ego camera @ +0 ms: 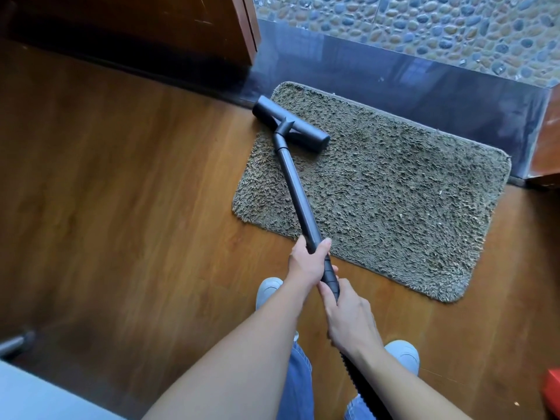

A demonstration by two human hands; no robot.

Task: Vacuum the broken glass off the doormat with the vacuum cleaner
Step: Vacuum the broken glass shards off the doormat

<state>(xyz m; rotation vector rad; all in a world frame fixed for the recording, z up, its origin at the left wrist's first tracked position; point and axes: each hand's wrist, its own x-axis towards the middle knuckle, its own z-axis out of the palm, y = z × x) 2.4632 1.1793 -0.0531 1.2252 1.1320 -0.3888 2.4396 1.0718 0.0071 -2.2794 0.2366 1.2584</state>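
Note:
A shaggy grey-brown doormat lies on the wooden floor in front of a dark threshold. The black vacuum head rests on the mat's far left corner, partly overhanging the edge. Its black wand slants back toward me. My left hand grips the wand's lower end. Just behind it, my right hand grips the ribbed handle where the hose begins. A few tiny pale specks show on the mat's right part; I cannot tell whether they are glass.
Wooden floor spreads to the left. A dark threshold and pebbled ground lie beyond the mat. A wooden door frame stands at the far left of the opening. My shoes stand near the mat. A red object sits at the right edge.

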